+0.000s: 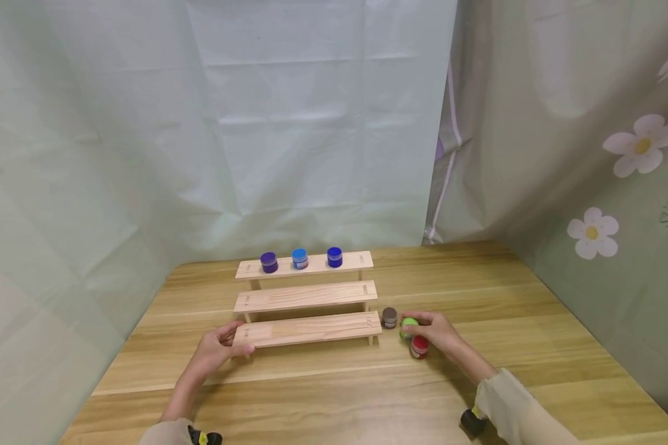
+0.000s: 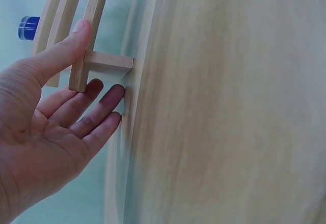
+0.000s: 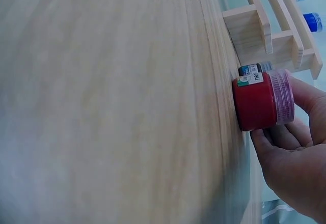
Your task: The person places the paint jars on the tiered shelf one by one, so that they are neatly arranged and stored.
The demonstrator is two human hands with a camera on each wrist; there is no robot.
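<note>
A three-step wooden display rack (image 1: 306, 329) stands on the table. My left hand (image 1: 214, 352) holds the left end of its lowest board, thumb along the front edge and fingers behind; the left wrist view shows the other fingers loosely bent beneath the board end (image 2: 78, 76). To the right of the rack, my right hand (image 1: 435, 332) grips a small jar with a green lid (image 1: 409, 327), thumb and fingers around its sides. A red jar (image 1: 419, 347) stands just in front of it and hides it in the right wrist view, where the red jar (image 3: 257, 102) looms large.
A dark brown jar (image 1: 389, 317) stands between the rack's right end and the green jar. On the top board sit a purple jar (image 1: 269, 262), a light blue jar (image 1: 299, 258) and a dark blue jar (image 1: 334, 257). Pale curtains (image 1: 312, 123) hang behind the table.
</note>
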